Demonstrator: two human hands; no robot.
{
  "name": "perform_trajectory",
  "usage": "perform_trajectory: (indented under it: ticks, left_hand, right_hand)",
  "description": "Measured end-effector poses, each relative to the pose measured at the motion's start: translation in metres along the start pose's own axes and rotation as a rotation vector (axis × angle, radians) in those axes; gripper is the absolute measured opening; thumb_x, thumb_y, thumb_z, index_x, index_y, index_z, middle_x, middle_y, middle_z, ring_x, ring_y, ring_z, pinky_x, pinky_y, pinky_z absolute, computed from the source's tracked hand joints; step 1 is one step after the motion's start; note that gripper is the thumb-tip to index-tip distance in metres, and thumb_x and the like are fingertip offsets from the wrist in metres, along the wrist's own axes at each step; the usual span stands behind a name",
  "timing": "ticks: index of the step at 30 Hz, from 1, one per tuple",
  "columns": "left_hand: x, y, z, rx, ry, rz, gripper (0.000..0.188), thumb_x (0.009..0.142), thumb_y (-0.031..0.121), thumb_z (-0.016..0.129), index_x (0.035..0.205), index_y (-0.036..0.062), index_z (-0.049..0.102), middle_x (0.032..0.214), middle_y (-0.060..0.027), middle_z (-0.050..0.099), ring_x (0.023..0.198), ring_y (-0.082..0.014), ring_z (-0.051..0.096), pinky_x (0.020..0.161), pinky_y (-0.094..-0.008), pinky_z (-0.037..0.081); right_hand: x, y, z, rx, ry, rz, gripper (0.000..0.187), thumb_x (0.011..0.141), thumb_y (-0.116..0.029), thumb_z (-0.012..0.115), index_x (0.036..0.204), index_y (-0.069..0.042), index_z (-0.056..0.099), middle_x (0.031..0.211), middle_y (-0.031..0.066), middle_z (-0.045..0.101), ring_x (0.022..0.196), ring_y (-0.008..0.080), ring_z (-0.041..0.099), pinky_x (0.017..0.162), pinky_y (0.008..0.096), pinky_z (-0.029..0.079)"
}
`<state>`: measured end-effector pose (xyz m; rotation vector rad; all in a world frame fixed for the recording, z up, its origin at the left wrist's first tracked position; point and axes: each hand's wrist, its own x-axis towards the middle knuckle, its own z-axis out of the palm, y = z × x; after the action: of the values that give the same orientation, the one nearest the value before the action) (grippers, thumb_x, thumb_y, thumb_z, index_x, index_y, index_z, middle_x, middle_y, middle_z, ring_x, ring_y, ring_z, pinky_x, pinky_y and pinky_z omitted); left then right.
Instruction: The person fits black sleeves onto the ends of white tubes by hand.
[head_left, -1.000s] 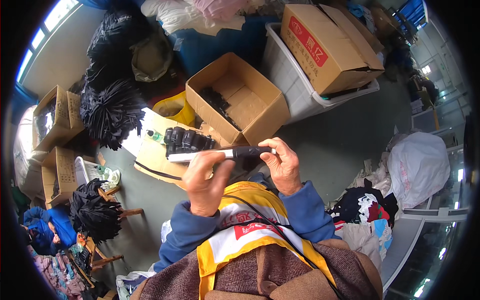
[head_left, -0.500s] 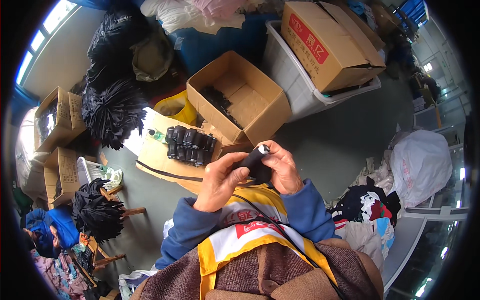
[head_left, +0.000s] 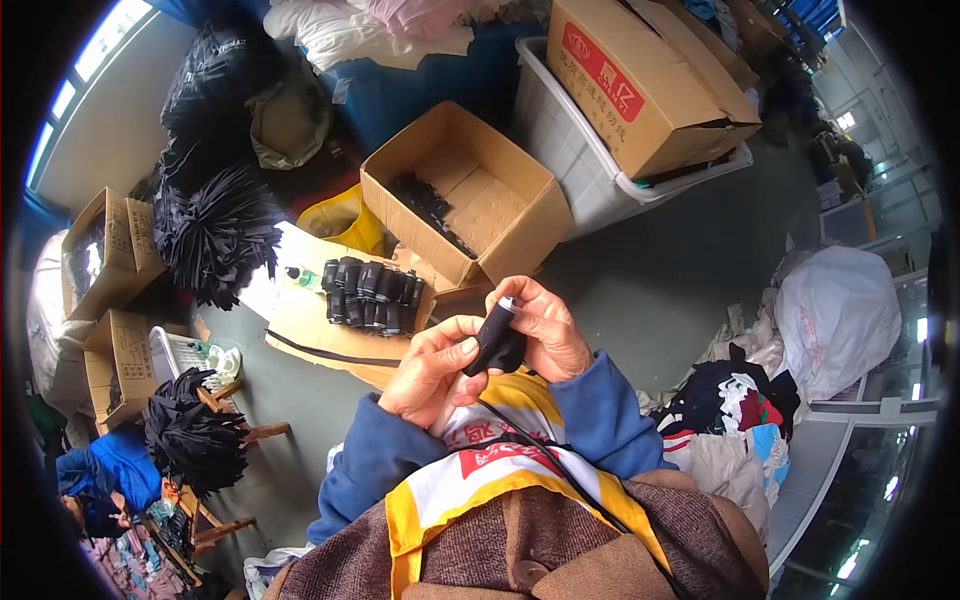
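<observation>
A small black cloth roll with a pale tip [head_left: 492, 340] is held between my two hands in front of my chest, tilted with the pale end up and to the right. The fingers of my left hand [head_left: 430, 372] close around its lower end. At the upper end, my right hand [head_left: 550, 332] pinches it near the pale tip. Beyond my left hand, several similar black rolls [head_left: 370, 295] stand packed together on a flat cardboard sheet [head_left: 290, 322]. A narrow black strip [head_left: 325, 352] lies along the sheet's near edge.
An open cardboard box [head_left: 520, 205] with black pieces inside stands ahead, beside a yellow container [head_left: 345, 222]. A grey plastic bin [head_left: 590, 175] bears a larger carton [head_left: 650, 100]. Cloth heaps [head_left: 730, 410] and a white sack [head_left: 838, 320] lie right. Another person [head_left: 95, 480] is at far left.
Both hands have shifted slightly left, and the roll now points more steeply upward. My left fingers have moved down to its lower end. The whole view has also shifted a little.
</observation>
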<state>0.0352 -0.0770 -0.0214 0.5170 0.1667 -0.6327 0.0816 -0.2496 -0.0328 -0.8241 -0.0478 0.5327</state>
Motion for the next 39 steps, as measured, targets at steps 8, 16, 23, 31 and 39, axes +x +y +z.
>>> perform_trajectory:
  ticks: [8,16,23,31,39]
  left_hand:
    - [-0.001,-0.004,-0.008,-0.149,-0.059,-0.059,0.026,0.087,0.014,0.057,0.109,0.0049,0.047,0.081,-0.0157,0.057,0.050,-0.0119,0.048,0.040,-0.0204,0.035]
    - [0.000,-0.004,-0.012,-0.115,-0.038,-0.077,0.025,0.088,0.015,0.056,0.109,0.0047,0.047,0.081,-0.0165,0.058,0.049,-0.0119,0.048,0.040,-0.0207,0.035]
    - [-0.004,-0.005,-0.013,-0.150,-0.043,-0.083,0.026,0.088,0.015,0.056,0.110,0.0050,0.047,0.081,-0.0168,0.058,0.048,-0.0122,0.048,0.040,-0.0211,0.035]
    - [-0.003,-0.005,-0.011,-0.136,0.011,-0.090,0.026,0.088,0.015,0.055,0.111,0.0054,0.046,0.082,-0.0175,0.058,0.048,-0.0122,0.048,0.040,-0.0208,0.034]
    - [0.006,0.003,0.002,0.201,0.197,0.064,0.019,0.090,0.013,0.052,0.106,0.0037,0.051,0.084,-0.0093,0.058,0.051,-0.0127,0.050,0.041,-0.0207,0.036]
  right_hand:
    - [0.002,0.006,-0.001,0.107,0.071,0.041,0.025,0.080,-0.007,0.065,0.102,-0.003,0.054,0.090,0.0033,0.057,0.081,0.0099,0.056,0.074,0.0211,0.047]
    - [-0.001,0.013,-0.008,-0.055,0.113,-0.060,0.030,0.080,-0.009,0.065,0.107,-0.001,0.053,0.092,0.0045,0.059,0.084,0.0113,0.057,0.078,0.0230,0.047]
    - [0.001,0.006,-0.008,0.015,-0.073,0.032,0.034,0.080,-0.013,0.062,0.110,0.001,0.054,0.094,0.0080,0.059,0.086,0.0142,0.057,0.082,0.0256,0.046]
    - [0.009,0.008,-0.016,-0.014,-0.044,0.047,0.031,0.079,-0.009,0.066,0.107,0.000,0.055,0.092,0.0037,0.057,0.084,0.0099,0.055,0.078,0.0219,0.045]
    - [0.006,0.003,-0.012,0.029,0.094,0.048,0.031,0.084,-0.014,0.063,0.110,0.000,0.051,0.093,0.0033,0.057,0.085,0.0091,0.054,0.081,0.0232,0.044]
